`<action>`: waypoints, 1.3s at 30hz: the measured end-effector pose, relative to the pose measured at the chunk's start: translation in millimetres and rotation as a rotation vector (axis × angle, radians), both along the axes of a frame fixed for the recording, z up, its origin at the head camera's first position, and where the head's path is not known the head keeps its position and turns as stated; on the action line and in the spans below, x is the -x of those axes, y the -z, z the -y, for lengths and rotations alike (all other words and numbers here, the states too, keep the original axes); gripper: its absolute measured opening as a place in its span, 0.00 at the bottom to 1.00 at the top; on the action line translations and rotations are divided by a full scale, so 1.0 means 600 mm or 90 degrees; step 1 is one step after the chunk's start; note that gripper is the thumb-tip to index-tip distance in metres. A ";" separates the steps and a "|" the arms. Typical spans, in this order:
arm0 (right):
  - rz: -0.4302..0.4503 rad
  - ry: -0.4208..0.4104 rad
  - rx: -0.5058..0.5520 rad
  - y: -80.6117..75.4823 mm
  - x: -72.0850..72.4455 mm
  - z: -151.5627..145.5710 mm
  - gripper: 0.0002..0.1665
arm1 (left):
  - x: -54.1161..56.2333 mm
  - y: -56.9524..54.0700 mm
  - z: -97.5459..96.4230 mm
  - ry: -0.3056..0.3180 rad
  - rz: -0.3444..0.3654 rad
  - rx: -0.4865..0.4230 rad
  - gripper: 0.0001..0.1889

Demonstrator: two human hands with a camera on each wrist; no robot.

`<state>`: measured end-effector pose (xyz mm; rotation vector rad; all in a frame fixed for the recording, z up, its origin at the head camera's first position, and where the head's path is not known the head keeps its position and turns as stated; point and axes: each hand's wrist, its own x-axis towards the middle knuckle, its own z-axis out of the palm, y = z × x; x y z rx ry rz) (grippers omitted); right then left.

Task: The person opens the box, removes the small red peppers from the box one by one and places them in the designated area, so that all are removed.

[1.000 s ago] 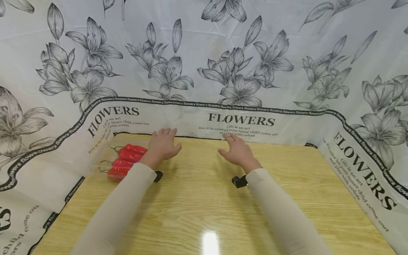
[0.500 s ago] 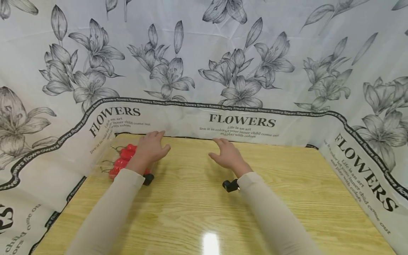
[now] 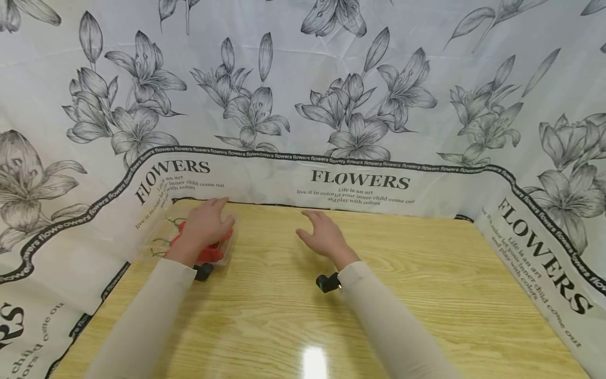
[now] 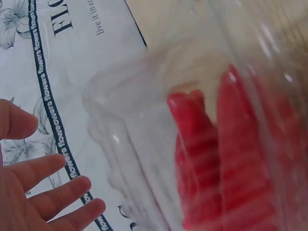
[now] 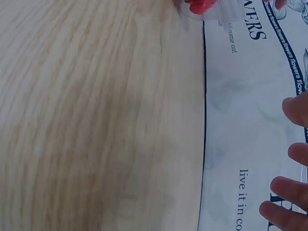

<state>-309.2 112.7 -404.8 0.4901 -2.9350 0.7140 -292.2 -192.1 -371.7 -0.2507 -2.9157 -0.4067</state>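
Observation:
A clear plastic box (image 4: pixel 139 159) with several red peppers (image 4: pixel 202 159) in it stands at the table's back left corner; green stems show at its left end in the head view. My left hand (image 3: pixel 204 226) is over the box, fingers spread and holding nothing, and hides much of the peppers from the head camera. In the left wrist view its fingertips are beside the box wall. My right hand (image 3: pixel 324 236) hovers over the table near the back edge, to the right of the box, with relaxed fingers and nothing in its grasp.
The wooden table (image 3: pixel 284 310) reaches back to a white curtain (image 3: pixel 265 176) printed with flowers and lettering, which also lines the left and right sides. A black wrist camera (image 3: pixel 327 282) sits under the right wrist, another (image 3: pixel 203 272) under the left.
Both hands have moved to the left. The left hand has gone from the right side of the pepper box to a place over it. The box has stayed put.

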 end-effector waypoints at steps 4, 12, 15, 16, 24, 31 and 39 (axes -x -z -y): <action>0.010 -0.002 0.016 0.006 -0.005 0.013 0.35 | -0.002 0.006 0.017 -0.001 -0.010 -0.014 0.32; 0.033 -0.019 0.052 0.017 -0.017 0.040 0.34 | -0.015 0.007 0.050 -0.025 0.000 -0.036 0.29; 0.037 -0.022 0.060 0.023 -0.021 0.052 0.34 | -0.020 0.005 0.059 -0.028 0.008 -0.049 0.29; 0.038 -0.023 0.065 0.024 -0.022 0.056 0.34 | -0.022 0.005 0.062 -0.029 0.008 -0.052 0.28; 0.059 -0.039 0.096 0.037 -0.032 0.086 0.34 | -0.030 0.012 0.096 -0.054 -0.021 -0.057 0.28; 0.079 -0.054 0.136 0.047 -0.041 0.106 0.33 | -0.041 0.011 0.122 -0.094 0.003 -0.048 0.29; 0.086 -0.064 0.158 0.054 -0.048 0.133 0.33 | -0.047 0.019 0.157 -0.141 0.026 -0.055 0.31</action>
